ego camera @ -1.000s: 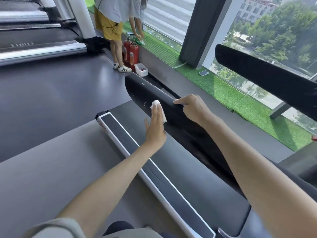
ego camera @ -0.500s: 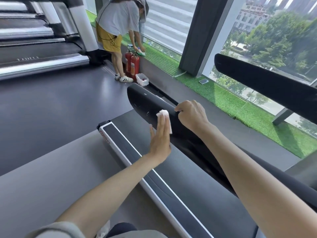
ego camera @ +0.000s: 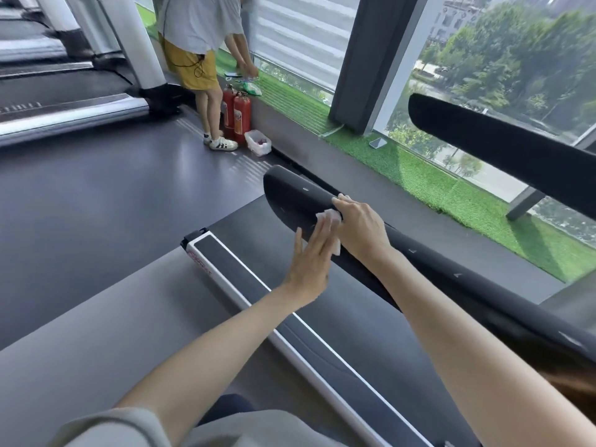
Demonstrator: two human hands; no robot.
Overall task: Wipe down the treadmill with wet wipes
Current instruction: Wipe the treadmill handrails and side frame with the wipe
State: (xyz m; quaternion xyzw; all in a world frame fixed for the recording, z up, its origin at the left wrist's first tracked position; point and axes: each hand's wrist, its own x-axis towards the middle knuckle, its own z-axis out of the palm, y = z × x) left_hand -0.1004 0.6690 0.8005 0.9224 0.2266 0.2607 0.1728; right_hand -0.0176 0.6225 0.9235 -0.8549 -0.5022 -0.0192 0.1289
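The person is leaning over the treadmill (ego camera: 338, 321), both bare arms reaching out toward 12 o'clock. The left hand (ego camera: 311, 256) is pressing a white wet wipe (ego camera: 325, 217) flat against the inner face of the black handrail (ego camera: 290, 195); its fingers (ego camera: 317, 235) are lying straight and together, released rather than curled, with the wipe sandwiched between them and the rail. The right hand (ego camera: 362, 229) is sitting just at 1 o'clock of the left, its fingers curling over the top of the same handrail and grasping it. A small white edge is peeking out past its fingertips, and I cannot tell whether that is part of the same wipe.

At 7 o'clock of the hands, the treadmill's silver-edged side rail (ego camera: 245, 279) is running diagonally toward the lower right. A second black handrail (ego camera: 503, 146) is crossing the view at 2 o'clock.

Far off at 11 o'clock, another person (ego camera: 196, 24) in yellow shorts is bending toward the window ledge, standing on the grey floor (ego camera: 96, 188) beside two red fire extinguishers (ego camera: 242, 116) and a small clear box (ego camera: 258, 142). At 1 o'clock a phone (ego camera: 377, 143) is lying on the strip of artificial grass (ego camera: 419, 175).
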